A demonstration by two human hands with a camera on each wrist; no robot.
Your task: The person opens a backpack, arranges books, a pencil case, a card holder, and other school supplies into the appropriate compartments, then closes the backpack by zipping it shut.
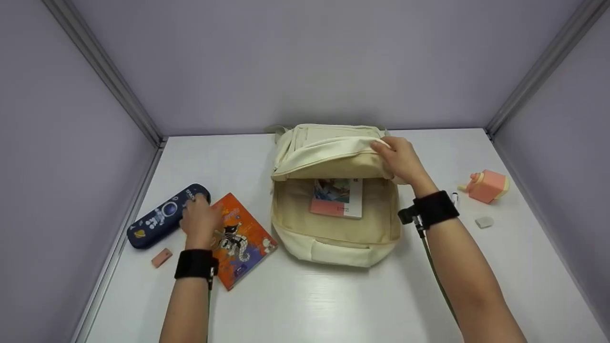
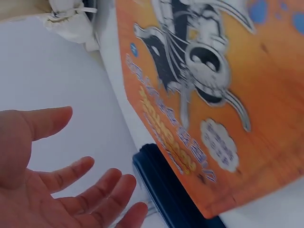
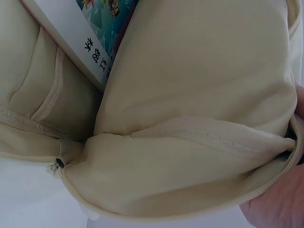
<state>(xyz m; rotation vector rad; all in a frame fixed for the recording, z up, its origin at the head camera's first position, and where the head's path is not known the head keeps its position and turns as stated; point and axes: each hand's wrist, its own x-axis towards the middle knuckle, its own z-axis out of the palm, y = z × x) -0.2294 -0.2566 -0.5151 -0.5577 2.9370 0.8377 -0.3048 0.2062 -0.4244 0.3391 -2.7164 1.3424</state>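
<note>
My left hand (image 1: 201, 221) is over the gap between a navy pencil case (image 1: 159, 221) with an astronaut print and an orange book (image 1: 245, 238). In the left wrist view its fingers (image 2: 95, 197) are spread and hold nothing, near the end of the case. With thumb and fingers, my right hand (image 1: 402, 159) grips the raised front flap (image 1: 329, 159) of a cream backpack (image 1: 290, 243), holding its main compartment apart. Inside lies a book (image 1: 350, 209) with a white and pink cover, partly hidden by the flap. The right wrist view shows the flap's lining (image 3: 204, 61) close up.
A small pink block (image 1: 162, 257) lies left, below the pencil case. On the right are a coral and yellow object (image 1: 488, 186), a small grey block (image 1: 484, 222) and a pen (image 1: 455, 197) partly hidden by the wrist strap. Partition walls (image 1: 310, 62) enclose the white table (image 1: 324, 305).
</note>
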